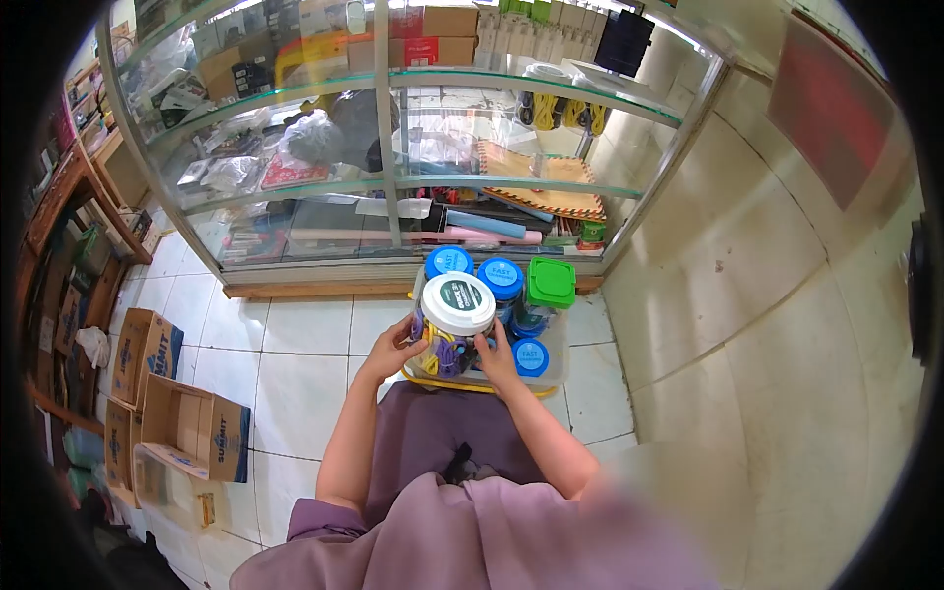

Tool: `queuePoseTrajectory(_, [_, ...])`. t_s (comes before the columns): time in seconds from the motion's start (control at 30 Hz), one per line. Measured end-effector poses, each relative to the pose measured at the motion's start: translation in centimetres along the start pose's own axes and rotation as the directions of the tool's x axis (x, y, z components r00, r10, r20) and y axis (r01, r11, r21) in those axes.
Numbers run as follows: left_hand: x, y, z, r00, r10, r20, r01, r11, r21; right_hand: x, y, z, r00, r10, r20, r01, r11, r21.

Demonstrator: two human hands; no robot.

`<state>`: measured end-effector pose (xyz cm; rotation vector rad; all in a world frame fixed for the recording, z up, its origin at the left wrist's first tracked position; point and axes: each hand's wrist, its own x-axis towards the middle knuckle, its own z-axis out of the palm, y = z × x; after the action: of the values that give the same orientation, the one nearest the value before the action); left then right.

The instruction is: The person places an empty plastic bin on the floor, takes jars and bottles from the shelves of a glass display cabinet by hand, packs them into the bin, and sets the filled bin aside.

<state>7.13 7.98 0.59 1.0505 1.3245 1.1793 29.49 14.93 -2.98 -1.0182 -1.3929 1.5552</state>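
Observation:
A clear jar with a white lid [458, 303] stands upright between my hands, with yellow and purple cables inside. My left hand [395, 346] wraps round its left side and my right hand [499, 356] is on its right side. Around it, in a clear plastic tub [559, 371], are several jars with blue lids [501, 278] and a container with a green lid [552, 283]. The jar hides part of the tub. A yellow edge or handle [462, 386] runs along the front of the tub.
A glass display case [413, 264] with goods on its shelves stands beyond the tub. Open cardboard boxes [197, 428] lie on the tiled floor at the left, near a wooden shelf [44, 221]. A tiled wall [733, 295] rises at the right.

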Motion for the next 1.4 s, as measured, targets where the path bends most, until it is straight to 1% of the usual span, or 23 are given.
queuePoseTrajectory(0.1, [0.4,-0.7,-0.3,0.999,0.016,0.031,-0.015,0.999,-0.044,0.3,0.5,0.3,1.0,-0.024,0.005,0.024,0.999,-0.027])
queuePoseTrajectory(0.23, [0.3,-1.5,-1.2,0.999,-0.031,0.026,0.03,0.999,0.016,1.0,1.2,0.5,0.996,-0.087,0.026,0.089,0.991,-0.101])
queuePoseTrajectory(0.3, [0.3,-1.9,-1.5,0.997,-0.056,0.046,0.053,0.997,0.05,1.6,1.9,0.7,0.997,-0.066,-0.039,0.047,0.927,-0.371])
queuePoseTrajectory(0.37, [0.0,-1.6,-1.3,0.998,-0.042,0.051,0.034,0.99,0.135,1.7,2.8,0.7,0.997,-0.055,-0.051,0.033,0.934,-0.356])
queuePoseTrajectory(0.5, [-0.5,-1.3,-0.6,0.998,-0.007,0.064,0.002,0.996,0.085,2.0,3.8,0.2,0.998,-0.022,-0.057,-0.001,0.927,-0.375])
queuePoseTrajectory(0.57, [-0.6,-2.4,-0.2,0.997,-0.064,-0.052,0.071,0.988,0.138,2.1,4.1,-0.2,0.999,0.015,-0.037,-0.027,0.938,-0.347])
queuePoseTrajectory(0.6, [-0.9,-2.7,0.0,0.997,-0.065,-0.046,0.071,0.987,0.143,2.1,4.1,-0.5,0.999,0.05,-0.008,-0.05,0.945,-0.323])
queuePoseTrajectory(0.63, [-1.2,-2.9,0.2,0.996,-0.042,-0.075,0.051,0.991,0.121,1.3,2.3,-0.1,0.999,0.048,-0.014,-0.05,0.947,-0.319])
queuePoseTrajectory(0.7, [-1.5,-3.4,0.5,0.995,-0.014,-0.102,0.024,0.994,0.103,-0.6,-0.8,0.5,0.995,0.097,-0.004,-0.097,0.992,-0.078])
queuePoseTrajectory(0.77, [-1.7,-4.0,0.8,0.979,0.021,-0.205,-0.001,0.995,0.095,-0.7,0.0,-0.1,0.994,0.112,-0.007,-0.112,0.991,-0.067])
queuePoseTrajectory(0.8, [-2.0,-3.4,1.0,0.979,0.023,-0.204,-0.003,0.995,0.099,-0.8,0.4,-0.3,0.992,0.128,-0.007,-0.128,0.99,-0.058])
queuePoseTrajectory(0.87, [-3.0,-0.8,1.8,0.93,0.17,-0.327,-0.074,0.956,0.284,-1.2,0.4,-1.1,0.994,0.104,-0.024,-0.106,0.99,-0.092])
queuePoseTrajectory(0.9, [-3.3,0.9,2.3,0.929,0.177,-0.323,-0.081,0.954,0.289,-1.1,0.2,-1.6,0.996,0.083,-0.041,-0.087,0.988,-0.13])
queuePoseTrajectory(0.97, [-3.1,5.1,3.3,0.841,0.414,-0.349,-0.258,0.873,0.413,-0.7,-1.6,-3.3,0.998,0.068,-0.004,-0.068,0.982,-0.179])
queuePoseTrajectory(1.0, [-2.7,7.3,3.7,0.838,0.425,-0.342,-0.271,0.869,0.414,-0.5,-3.1,-4.1,0.997,0.064,0.035,-0.054,0.971,-0.231])
queuePoseTrajectory(1.07, [-1.3,12.2,4.7,0.772,0.619,-0.144,-0.5,0.731,0.465,-0.2,-7.6,-5.6,0.999,-0.014,0.031,0.022,0.961,-0.277])
queuePoseTrajectory(1.1, [-0.7,15.1,5.8,0.737,0.669,-0.098,-0.553,0.68,0.481,0.3,-9.8,-6.5,0.993,-0.1,0.057,0.113,0.943,-0.313])
queuePoseTrajectory(1.13, [0.6,17.0,6.3,0.727,0.68,-0.093,-0.566,0.671,0.478,1.4,-11.3,-7.4,0.979,-0.184,0.087,0.203,0.916,-0.347])
queuePoseTrajectory(1.17, [2.1,18.7,6.9,0.713,0.701,0.032,-0.613,0.6,0.514,2.9,-12.3,-8.3,0.964,-0.255,0.069,0.264,0.923,-0.281])
queuePoseTrajectory(1.2, [3.9,20.1,7.4,0.689,0.707,0.156,-0.659,0.522,0.541,4.0,-14.3,-9.4,0.962,-0.266,0.065,0.272,0.903,-0.333])
queuePoseTrajectory(1.27, [8.7,21.8,8.7,0.643,0.727,0.242,-0.696,0.423,0.58,7.0,-17.5,-11.3,0.931,-0.364,0.02,0.339,0.844,-0.415])
queuePoseTrajectory(1.33, [14.6,22.1,9.7,0.657,0.704,0.269,-0.684,0.407,0.606,11.2,-19.1,-13.1,0.91,-0.414,-0.033,0.362,0.829,-0.426])
queuePoseTrajectory(1.4, [20.6,22.2,10.7,0.748,0.626,0.222,-0.616,0.527,0.585,16.3,-19.8,-14.6,0.859,-0.501,-0.108,0.402,0.79,-0.463])
